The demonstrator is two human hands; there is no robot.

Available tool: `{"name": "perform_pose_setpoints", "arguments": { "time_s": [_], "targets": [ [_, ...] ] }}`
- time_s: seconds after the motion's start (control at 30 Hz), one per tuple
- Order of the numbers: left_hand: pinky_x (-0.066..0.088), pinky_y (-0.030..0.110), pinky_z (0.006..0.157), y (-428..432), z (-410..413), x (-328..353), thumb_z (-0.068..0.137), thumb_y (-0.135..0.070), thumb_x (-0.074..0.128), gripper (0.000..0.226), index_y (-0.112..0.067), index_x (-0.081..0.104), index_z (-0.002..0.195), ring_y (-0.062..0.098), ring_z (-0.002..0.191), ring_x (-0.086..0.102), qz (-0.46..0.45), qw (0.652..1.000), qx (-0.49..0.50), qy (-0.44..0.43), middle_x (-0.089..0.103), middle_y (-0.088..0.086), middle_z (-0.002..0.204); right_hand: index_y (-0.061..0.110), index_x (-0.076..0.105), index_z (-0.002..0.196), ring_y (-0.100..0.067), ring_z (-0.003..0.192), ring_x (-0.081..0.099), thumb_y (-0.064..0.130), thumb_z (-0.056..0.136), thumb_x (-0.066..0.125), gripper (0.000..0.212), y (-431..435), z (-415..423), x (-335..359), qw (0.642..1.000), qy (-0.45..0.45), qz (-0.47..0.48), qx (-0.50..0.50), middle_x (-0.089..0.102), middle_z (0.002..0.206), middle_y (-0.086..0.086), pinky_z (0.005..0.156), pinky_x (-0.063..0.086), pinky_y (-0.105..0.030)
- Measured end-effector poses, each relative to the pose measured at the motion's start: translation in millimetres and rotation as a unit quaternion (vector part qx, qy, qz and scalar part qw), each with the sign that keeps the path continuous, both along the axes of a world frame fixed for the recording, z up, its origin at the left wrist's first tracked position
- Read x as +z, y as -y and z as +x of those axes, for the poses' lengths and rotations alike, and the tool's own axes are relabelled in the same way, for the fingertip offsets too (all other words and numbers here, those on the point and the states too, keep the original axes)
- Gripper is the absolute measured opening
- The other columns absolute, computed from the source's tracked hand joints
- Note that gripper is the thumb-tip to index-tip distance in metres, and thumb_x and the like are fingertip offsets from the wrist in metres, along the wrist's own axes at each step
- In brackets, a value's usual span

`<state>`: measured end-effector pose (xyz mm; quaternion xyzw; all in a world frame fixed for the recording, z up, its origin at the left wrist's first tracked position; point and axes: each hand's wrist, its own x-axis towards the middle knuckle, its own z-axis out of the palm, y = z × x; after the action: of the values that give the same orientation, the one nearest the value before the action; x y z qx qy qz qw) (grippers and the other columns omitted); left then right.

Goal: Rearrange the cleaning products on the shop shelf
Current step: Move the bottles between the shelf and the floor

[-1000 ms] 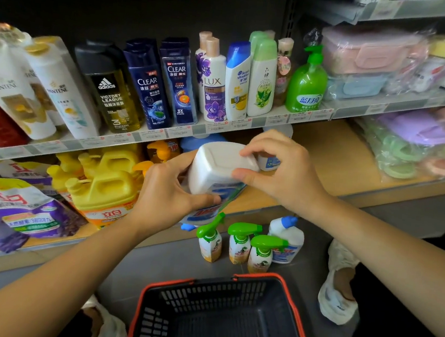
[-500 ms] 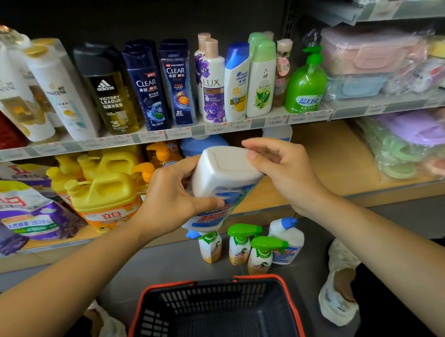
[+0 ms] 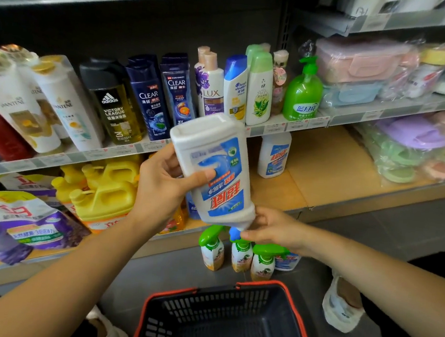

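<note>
Glossy white plastic bottle [image 3: 216, 167], squarish base up and blue cap [image 3: 234, 232] down, is held tilted between both hands. The left hand [image 3: 161, 186] wraps its middle, thumb on the blue label. The right hand [image 3: 272, 228] was on the base a moment ago and now pinches the neck, below the left.
</note>
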<state>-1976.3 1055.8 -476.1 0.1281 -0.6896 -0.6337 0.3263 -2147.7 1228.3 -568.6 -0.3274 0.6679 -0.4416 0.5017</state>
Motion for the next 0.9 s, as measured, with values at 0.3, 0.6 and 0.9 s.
{"name": "perform_pose_setpoints", "arguments": {
  "time_s": [0.3, 0.6, 0.9],
  "targets": [
    [0.063, 0.036, 0.073, 9.3, -2.6, -16.4, 0.080, -0.009, 0.079, 0.061, -0.027, 0.042, 0.126, 0.023, 0.111, 0.071, 0.056, 0.995, 0.083, -0.015, 0.070, -0.003, 0.117, 0.017, 0.057, 0.131, -0.025, 0.099, 0.072, 0.016, 0.074, 0.079, 0.061, -5.4, -22.2, -12.4, 0.968, 0.160, -0.120, -0.150, 0.074, 0.110, -0.008, 0.081, 0.060, -0.037],
    [0.062, 0.032, 0.065, 22.7, 25.9, -85.7, 0.078, 0.002, 0.082, 0.046, -0.015, 0.049, 0.106, 0.022, 0.084, 0.077, 0.240, 0.931, 0.133, 0.240, 0.076, 0.011, 0.103, 0.014, 0.068, 0.110, -0.017, 0.061, 0.061, 0.015, 0.090, 0.071, 0.020, -7.1, -50.3, 17.9, 0.982, -0.110, -0.110, -0.107, 0.067, 0.074, -0.005, 0.053, 0.053, -0.025],
    [0.058, 0.030, 0.079, 11.6, 64.4, -145.8, 0.083, -0.002, 0.078, 0.039, -0.010, 0.067, 0.120, 0.019, 0.106, 0.067, 0.135, 0.867, -0.063, 0.476, 0.071, 0.007, 0.118, 0.017, 0.069, 0.106, -0.019, 0.069, 0.065, 0.032, 0.084, 0.078, 0.028, 12.8, -33.2, 45.6, 0.925, -0.366, -0.077, 0.066, 0.070, 0.087, -0.008, 0.060, 0.055, -0.038]
  ]
}}
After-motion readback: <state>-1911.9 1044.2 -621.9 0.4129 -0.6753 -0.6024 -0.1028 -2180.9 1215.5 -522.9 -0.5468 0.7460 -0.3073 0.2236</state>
